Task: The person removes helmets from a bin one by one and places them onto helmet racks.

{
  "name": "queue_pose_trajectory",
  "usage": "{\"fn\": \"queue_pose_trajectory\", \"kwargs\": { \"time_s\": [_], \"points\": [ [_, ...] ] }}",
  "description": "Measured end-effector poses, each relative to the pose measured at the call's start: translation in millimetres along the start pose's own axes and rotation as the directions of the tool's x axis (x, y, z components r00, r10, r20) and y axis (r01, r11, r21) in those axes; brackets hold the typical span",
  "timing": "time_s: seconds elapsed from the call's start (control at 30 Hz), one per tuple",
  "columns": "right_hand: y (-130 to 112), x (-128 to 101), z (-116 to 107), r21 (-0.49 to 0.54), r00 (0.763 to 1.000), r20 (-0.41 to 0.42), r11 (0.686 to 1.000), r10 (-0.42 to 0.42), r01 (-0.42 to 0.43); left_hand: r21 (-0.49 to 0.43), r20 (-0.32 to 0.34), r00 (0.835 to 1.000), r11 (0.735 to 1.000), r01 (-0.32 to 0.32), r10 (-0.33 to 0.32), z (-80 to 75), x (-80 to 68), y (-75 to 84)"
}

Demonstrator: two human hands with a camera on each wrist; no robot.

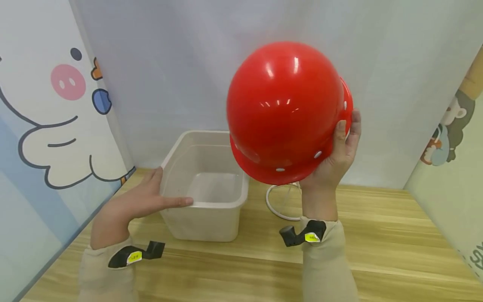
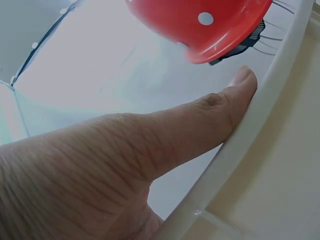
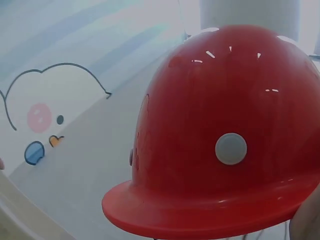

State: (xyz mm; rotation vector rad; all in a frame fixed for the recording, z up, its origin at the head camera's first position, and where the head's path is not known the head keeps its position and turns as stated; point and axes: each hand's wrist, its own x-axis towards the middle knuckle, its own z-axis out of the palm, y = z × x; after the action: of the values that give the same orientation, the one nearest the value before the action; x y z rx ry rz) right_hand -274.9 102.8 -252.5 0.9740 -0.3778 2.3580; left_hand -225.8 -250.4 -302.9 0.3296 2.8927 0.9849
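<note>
A red hard hat [image 1: 284, 109] with pale round rivets is held up, dome toward the head camera, by my right hand [image 1: 336, 159]. The right thumb presses on its brim while the other fingers go behind it. The right wrist view shows the hard hat [image 3: 225, 115] from the side, brim low. My left hand [image 1: 143, 199] rests at the near left corner of a beige plastic bin [image 1: 203, 222], thumb straight along the front rim and fingers against the left side. In the left wrist view the left thumb [image 2: 215, 112] lies against the rim. No contents show in the bin.
Behind the right forearm, a white ring [image 1: 269, 203] with thin strands lies on the wooden table [image 1: 377, 243], partly hidden by the hard hat and wrist. A pale curtain [image 1: 166, 84] closes off the back. Cartoon-printed panels [image 1: 56, 138] stand on both sides.
</note>
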Motion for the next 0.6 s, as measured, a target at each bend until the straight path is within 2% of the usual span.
{"fn": "queue_pose_trajectory", "kwargs": {
  "time_s": [0.1, 0.3, 0.4, 0.5, 0.57, 0.6],
  "points": [
    [-7.0, 6.3, -6.9, 0.020, 1.000, -0.020, 1.000, -0.010, 0.011, 0.022, 0.007, 1.000, 1.000, 0.019, -0.019, 0.0, -0.6, -0.4],
    [-19.6, 16.0, -24.2, -0.015, 1.000, -0.020, 1.000, -0.020, 0.020, 0.025, 0.004, 1.000, 1.000, 0.019, -0.019, -0.2, -0.7, 2.6],
    [-22.3, 18.4, -34.7, -0.018, 0.999, -0.044, 1.000, -0.004, 0.004, 0.026, 0.004, 1.000, 0.999, 0.024, -0.024, -0.1, -1.1, 3.9],
    [-24.9, 20.1, -46.6, -0.038, 0.992, -0.122, 0.998, 0.046, -0.051, 0.022, 0.001, 1.000, 1.000, 0.022, -0.022, 0.4, -1.3, 4.1],
    [-28.0, 20.9, -54.8, -0.059, 0.968, -0.227, 0.991, 0.105, -0.121, 0.015, -0.003, 1.000, 1.000, 0.015, -0.015, 1.2, -1.3, 3.5],
    [-30.4, 21.3, -58.9, -0.069, 0.948, -0.286, 0.983, 0.142, -0.168, 0.012, -0.007, 1.000, 1.000, 0.008, -0.008, 1.7, -1.2, 3.2]
  ]
}}
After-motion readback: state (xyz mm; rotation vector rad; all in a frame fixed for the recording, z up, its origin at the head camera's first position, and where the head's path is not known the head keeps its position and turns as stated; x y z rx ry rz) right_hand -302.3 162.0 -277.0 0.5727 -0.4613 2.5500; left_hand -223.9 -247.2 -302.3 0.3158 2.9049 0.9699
